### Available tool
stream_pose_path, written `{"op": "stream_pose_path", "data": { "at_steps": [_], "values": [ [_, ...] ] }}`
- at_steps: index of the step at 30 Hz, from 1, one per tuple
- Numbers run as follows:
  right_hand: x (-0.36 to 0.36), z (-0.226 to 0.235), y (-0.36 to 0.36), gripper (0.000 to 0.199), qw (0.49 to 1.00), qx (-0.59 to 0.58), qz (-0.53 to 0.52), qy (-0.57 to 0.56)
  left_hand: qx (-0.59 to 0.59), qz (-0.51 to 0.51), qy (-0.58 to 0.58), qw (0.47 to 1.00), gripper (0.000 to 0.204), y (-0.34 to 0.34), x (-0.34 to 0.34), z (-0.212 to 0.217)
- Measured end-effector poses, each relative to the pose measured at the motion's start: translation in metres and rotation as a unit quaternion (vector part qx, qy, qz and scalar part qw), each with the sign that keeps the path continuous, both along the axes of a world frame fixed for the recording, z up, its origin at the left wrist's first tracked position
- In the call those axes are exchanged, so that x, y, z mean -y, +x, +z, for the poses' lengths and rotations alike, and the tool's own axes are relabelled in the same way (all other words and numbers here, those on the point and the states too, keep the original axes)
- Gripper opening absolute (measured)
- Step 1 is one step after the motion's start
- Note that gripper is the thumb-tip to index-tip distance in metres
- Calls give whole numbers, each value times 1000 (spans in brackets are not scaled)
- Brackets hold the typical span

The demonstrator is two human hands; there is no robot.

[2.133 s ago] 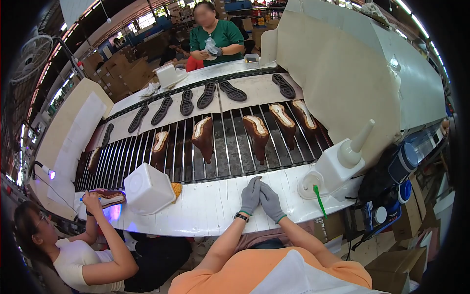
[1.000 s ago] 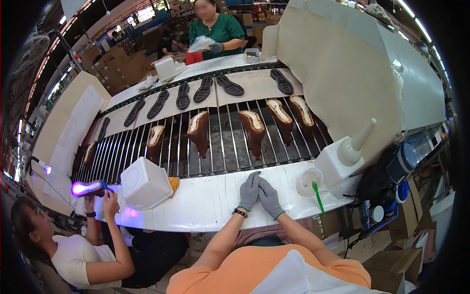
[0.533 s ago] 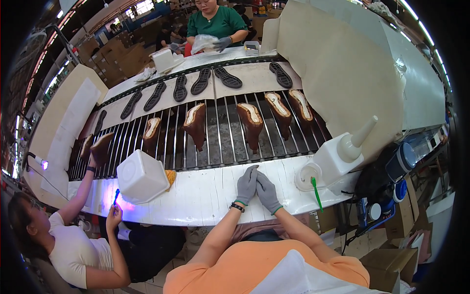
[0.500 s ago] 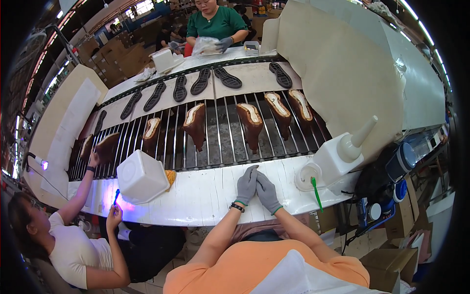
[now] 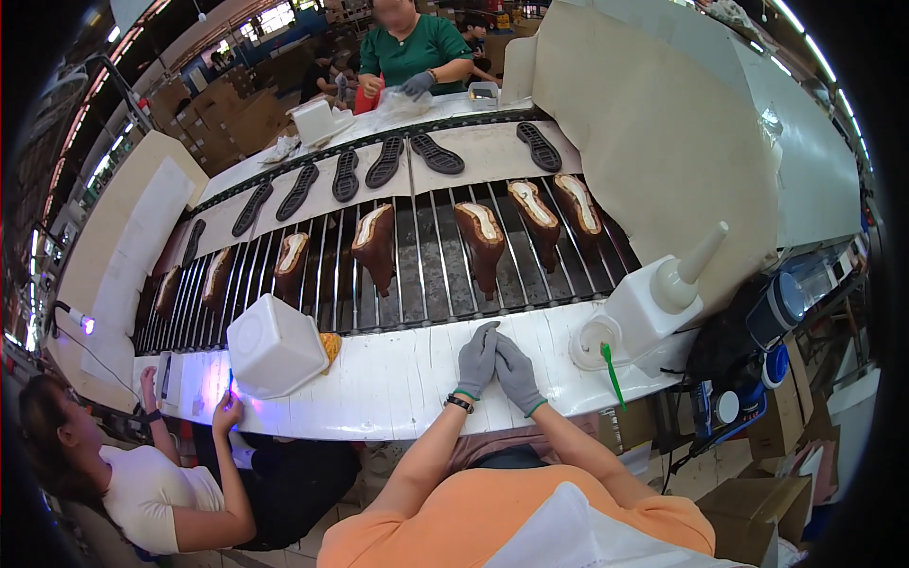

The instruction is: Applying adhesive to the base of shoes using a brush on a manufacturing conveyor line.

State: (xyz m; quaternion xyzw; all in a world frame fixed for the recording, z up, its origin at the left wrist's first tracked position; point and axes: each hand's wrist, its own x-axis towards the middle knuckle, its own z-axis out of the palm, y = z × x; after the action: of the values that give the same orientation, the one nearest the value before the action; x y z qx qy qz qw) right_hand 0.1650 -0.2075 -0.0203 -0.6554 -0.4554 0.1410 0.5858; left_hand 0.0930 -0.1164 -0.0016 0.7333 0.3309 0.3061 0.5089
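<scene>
Head view: both gloved hands rest flat on the white desk (image 5: 398, 379) at the near edge of the conveyor. The left hand (image 5: 476, 362) and right hand (image 5: 517, 373) lie side by side, touching along the index fingers, palms down. The fingers (image 5: 486, 333) are stretched out straight and hold nothing.

Nearest to them on the roller conveyor (image 5: 426, 275) is a brown shoe upper on its last (image 5: 480, 242), lying straight ahead of the fingertips, beyond the desk's far edge and apart from both hands. Its long axis runs away from the person, across the rollers' line of travel, toe end toward the hands. It sits almost on the line where the two hands meet, so neither is clearly nearer.

A second lasted upper (image 5: 373, 246) lies ahead and to the left, nearer the left hand. To the right, near the right hand, stand a small white cup (image 5: 593, 343) with a green brush (image 5: 612, 374) and a white squeeze bottle (image 5: 653, 303). To the left on the desk sits a tipped white tub (image 5: 275, 346).
</scene>
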Motion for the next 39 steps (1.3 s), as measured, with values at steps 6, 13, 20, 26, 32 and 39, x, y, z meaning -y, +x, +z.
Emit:
{"op": "stream_pose_path", "data": {
  "at_steps": [6,13,20,26,32,39],
  "values": [
    [1,0,1,37,1000,2,-3,4,-3,-1,-5,1000,35,2,0,-4],
    [2,1,3,37,1000,-3,-1,3,-11,-7,2,1000,38,4,-1,-10],
    [2,-1,4,37,1000,4,-3,3,-13,-9,6,1000,38,4,-1,-10],
    [3,-5,6,37,1000,-2,2,5,-6,-9,8,1000,37,5,0,-9],
    [4,-7,9,37,1000,7,0,4,-10,-10,5,1000,37,7,1,-9],
    [4,-6,10,38,1000,2,2,0,-11,-10,10,1000,38,8,1,-9]
  ]
}}
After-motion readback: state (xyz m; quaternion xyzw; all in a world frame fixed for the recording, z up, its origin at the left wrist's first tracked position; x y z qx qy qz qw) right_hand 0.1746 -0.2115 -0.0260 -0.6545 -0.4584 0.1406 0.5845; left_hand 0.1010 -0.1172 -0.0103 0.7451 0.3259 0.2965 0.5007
